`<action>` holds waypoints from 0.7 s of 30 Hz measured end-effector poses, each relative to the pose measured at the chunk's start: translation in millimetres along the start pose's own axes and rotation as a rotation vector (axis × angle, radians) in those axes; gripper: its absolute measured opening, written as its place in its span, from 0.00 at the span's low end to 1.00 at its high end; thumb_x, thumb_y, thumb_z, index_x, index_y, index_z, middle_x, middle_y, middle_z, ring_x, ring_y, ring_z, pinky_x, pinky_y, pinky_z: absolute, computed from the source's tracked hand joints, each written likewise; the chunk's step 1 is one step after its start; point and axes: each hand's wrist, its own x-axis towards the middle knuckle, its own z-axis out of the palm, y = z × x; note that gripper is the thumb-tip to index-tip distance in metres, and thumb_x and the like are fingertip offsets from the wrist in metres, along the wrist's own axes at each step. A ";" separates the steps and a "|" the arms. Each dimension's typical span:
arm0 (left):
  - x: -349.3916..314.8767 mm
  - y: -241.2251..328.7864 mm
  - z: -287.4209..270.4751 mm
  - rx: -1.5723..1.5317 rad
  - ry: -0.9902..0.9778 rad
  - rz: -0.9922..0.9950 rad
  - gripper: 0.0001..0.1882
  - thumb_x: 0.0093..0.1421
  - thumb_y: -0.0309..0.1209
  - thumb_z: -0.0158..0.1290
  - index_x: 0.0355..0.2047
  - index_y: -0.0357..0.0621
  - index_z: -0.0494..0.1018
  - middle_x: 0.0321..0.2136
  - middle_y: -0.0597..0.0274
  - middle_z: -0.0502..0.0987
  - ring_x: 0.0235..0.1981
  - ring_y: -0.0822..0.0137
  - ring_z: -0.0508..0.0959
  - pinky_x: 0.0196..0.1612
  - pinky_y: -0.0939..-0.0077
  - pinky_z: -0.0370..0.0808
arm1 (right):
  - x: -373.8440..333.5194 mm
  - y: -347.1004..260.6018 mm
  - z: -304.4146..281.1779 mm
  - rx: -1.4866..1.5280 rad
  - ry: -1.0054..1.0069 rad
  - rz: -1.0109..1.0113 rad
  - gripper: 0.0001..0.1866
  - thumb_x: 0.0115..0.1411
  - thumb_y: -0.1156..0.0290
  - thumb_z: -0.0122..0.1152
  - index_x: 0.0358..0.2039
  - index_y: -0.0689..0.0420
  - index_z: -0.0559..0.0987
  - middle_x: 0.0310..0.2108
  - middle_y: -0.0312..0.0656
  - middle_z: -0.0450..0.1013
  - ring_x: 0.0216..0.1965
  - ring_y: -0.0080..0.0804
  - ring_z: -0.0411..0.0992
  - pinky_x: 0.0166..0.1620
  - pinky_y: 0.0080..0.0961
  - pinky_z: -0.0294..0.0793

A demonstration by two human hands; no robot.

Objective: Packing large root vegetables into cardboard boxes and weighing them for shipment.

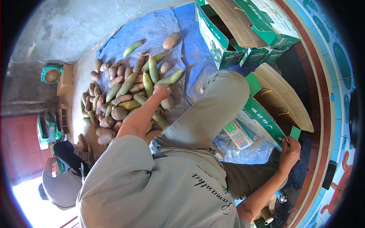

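My left hand [162, 90] is closed round the near end of a long green radish [172, 78] at the right side of a heap. Green radishes [128, 83] and brown, reddish root vegetables [119, 113] make up that heap, on the floor and a blue sheet. On the far right, my right hand [289, 150] has its fingers closed on the near edge of an open green cardboard box [262, 119], beside a small green flap [295, 133]. The box's brown flap [283, 97] stands raised. A scale [238, 136] with a lit green display sits between my legs and the box.
More green cartons [243, 34] stand at the back right, one with its flaps up. A blue sheet [192, 34] covers the floor there. Another person [62, 182] sits at the lower left. A teal round device [51, 74] is near a brown carton [65, 79] by the wall.
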 end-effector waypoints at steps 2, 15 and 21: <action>-11.7 -35.4 23.4 0.000 -0.195 -0.207 0.19 0.54 0.39 0.49 0.44 0.47 0.74 0.45 0.48 0.75 0.47 0.52 0.75 0.49 0.59 0.72 | 1.5 -1.3 2.8 0.024 -0.020 0.033 0.05 0.50 0.75 0.61 0.29 0.56 0.77 0.27 0.41 0.73 0.32 0.43 0.71 0.36 0.35 0.69; -55.7 -28.1 38.7 0.301 -0.455 -0.317 0.24 0.54 0.40 0.53 0.52 0.52 0.70 0.53 0.60 0.69 0.57 0.58 0.66 0.55 0.57 0.66 | -0.6 8.7 7.9 -0.062 -0.085 0.068 0.07 0.55 0.72 0.59 0.34 0.59 0.77 0.31 0.45 0.74 0.34 0.44 0.73 0.38 0.33 0.71; -71.0 -44.8 37.6 0.348 -0.483 -0.325 0.23 0.54 0.38 0.54 0.50 0.50 0.71 0.55 0.61 0.66 0.59 0.60 0.62 0.55 0.57 0.64 | -1.5 14.3 10.4 -0.081 -0.090 0.097 0.08 0.56 0.72 0.59 0.36 0.57 0.77 0.33 0.44 0.74 0.36 0.43 0.73 0.39 0.32 0.71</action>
